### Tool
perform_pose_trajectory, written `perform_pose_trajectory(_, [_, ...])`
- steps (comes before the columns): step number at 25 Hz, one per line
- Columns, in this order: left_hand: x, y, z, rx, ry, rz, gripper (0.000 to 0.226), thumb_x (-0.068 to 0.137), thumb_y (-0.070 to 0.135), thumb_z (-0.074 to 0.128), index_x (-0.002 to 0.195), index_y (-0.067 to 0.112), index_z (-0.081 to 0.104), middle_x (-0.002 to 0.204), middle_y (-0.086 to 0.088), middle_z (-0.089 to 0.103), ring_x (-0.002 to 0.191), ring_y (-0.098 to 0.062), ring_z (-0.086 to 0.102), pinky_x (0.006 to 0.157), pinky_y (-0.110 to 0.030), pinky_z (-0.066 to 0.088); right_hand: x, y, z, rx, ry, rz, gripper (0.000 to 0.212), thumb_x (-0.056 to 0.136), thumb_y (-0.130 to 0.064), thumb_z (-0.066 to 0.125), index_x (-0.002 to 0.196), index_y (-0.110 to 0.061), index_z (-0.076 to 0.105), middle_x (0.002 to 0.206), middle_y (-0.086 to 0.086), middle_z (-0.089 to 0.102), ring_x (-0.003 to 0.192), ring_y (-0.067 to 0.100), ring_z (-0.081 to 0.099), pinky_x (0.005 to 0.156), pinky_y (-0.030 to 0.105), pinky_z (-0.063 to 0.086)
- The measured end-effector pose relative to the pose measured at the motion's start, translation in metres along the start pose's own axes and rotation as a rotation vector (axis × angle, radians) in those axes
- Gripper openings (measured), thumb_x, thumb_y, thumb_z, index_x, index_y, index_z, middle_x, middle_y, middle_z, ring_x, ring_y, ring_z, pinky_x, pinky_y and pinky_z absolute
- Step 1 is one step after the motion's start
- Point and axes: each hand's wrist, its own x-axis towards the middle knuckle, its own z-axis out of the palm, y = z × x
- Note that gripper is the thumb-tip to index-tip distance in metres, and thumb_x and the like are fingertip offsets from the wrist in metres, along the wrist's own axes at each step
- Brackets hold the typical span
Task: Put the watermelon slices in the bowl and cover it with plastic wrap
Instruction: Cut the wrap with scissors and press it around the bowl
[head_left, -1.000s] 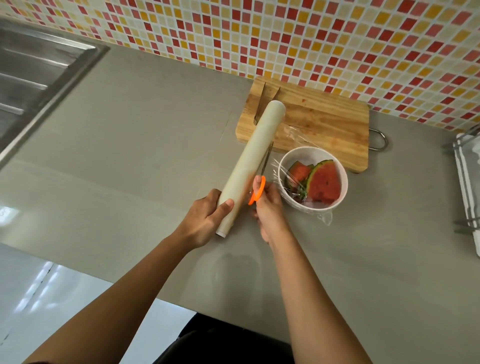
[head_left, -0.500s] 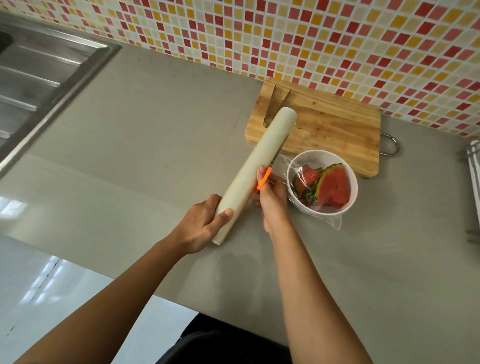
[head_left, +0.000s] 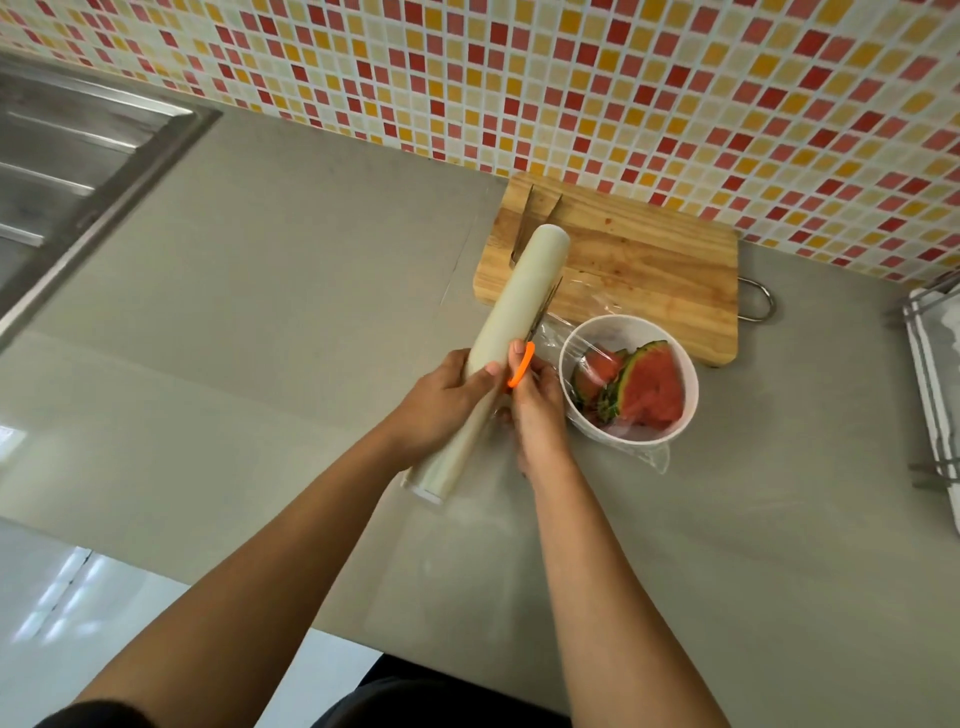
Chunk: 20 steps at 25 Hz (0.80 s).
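Left hand (head_left: 441, 400): gripped the wrap roll (head_left: 519, 296).
Right hand (head_left: 535, 410): held orange scissors (head_left: 521, 366) beside bowl (head_left: 628, 440).
Behind: cutting board (head_left: 649, 270); sink (head_left: 78, 156) far left.

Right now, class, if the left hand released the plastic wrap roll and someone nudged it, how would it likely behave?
The plastic wrap roll is a smooth cylinder, so it would probably roll across the flat countertop. It looks stiff: the left hand grips it mid-length without sag. Its thin film by the bowl seems floppy and clingy.
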Motion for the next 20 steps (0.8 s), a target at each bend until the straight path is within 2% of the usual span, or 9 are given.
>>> perform_pose_trajectory(3, [-0.001, -0.003, 0.0, -0.134, 0.054, -0.014, 0.034, 0.093, 0.044, 0.048, 0.12, 0.023, 0.055, 0.11, -0.003, 0.065, 0.096, -0.018, 0.063, 0.081, -0.034, 0.049, -0.005, -0.002, 0.001, -0.009, 0.009, 0.029, 0.034, 0.085, -0.047, 0.058, 0.1, -0.017, 0.057, 0.08, -0.005, 0.065, 0.07, 0.006, 0.059, 0.056, 0.017, 0.043])
perform_pose_trajectory(6, [-0.001, -0.005, -0.006, -0.176, 0.041, -0.034, 0.027, 0.094, 0.042, 0.048, 0.107, 0.022, 0.059, 0.096, -0.003, 0.067, 0.086, -0.022, 0.064, 0.075, -0.037, 0.051, -0.019, 0.014, -0.001, -0.033, 0.027, 0.103, 0.042, 0.08, -0.054, 0.059, 0.098, -0.017, 0.053, 0.082, -0.002, 0.062, 0.075, 0.012, 0.058, 0.066, 0.026, 0.044])
perform_pose_trajectory(9, [0.001, -0.006, -0.011, -0.182, 0.02, -0.037, 0.023, 0.094, 0.042, 0.048, 0.097, 0.023, 0.062, 0.085, -0.001, 0.067, 0.074, -0.018, 0.064, 0.071, -0.038, 0.051, -0.027, 0.02, -0.003, -0.131, -0.002, 0.171, 0.047, 0.07, -0.066, 0.054, 0.089, -0.024, 0.05, 0.079, -0.002, 0.055, 0.064, 0.01, 0.048, 0.054, 0.023, 0.038])
perform_pose_trajectory(12, [0.004, -0.009, -0.016, -0.168, 0.001, -0.037, 0.024, 0.094, 0.042, 0.048, 0.1, 0.023, 0.062, 0.093, -0.007, 0.068, 0.08, -0.023, 0.064, 0.074, -0.041, 0.05, -0.019, 0.011, 0.0, -0.178, -0.012, 0.169, 0.048, 0.067, -0.07, 0.051, 0.085, -0.026, 0.049, 0.08, -0.002, 0.054, 0.069, 0.012, 0.048, 0.057, 0.024, 0.034])
perform_pose_trajectory(17, [0.005, -0.014, -0.023, -0.161, -0.014, -0.022, 0.027, 0.093, 0.045, 0.048, 0.111, 0.029, 0.059, 0.099, -0.006, 0.068, 0.084, -0.023, 0.068, 0.073, -0.039, 0.054, 0.002, -0.007, 0.007, -0.184, 0.012, 0.104, 0.049, 0.082, -0.062, 0.048, 0.097, -0.016, 0.052, 0.077, -0.006, 0.054, 0.072, 0.01, 0.049, 0.055, 0.022, 0.035])
perform_pose_trajectory(20, [0.004, -0.017, -0.028, -0.179, -0.011, -0.022, 0.024, 0.091, 0.045, 0.049, 0.11, 0.032, 0.058, 0.096, -0.005, 0.068, 0.076, -0.019, 0.07, 0.065, -0.033, 0.053, 0.008, -0.01, 0.011, -0.137, 0.06, 0.016, 0.032, 0.087, -0.052, 0.05, 0.08, -0.022, 0.053, 0.072, -0.007, 0.055, 0.063, 0.005, 0.048, 0.05, 0.014, 0.035])
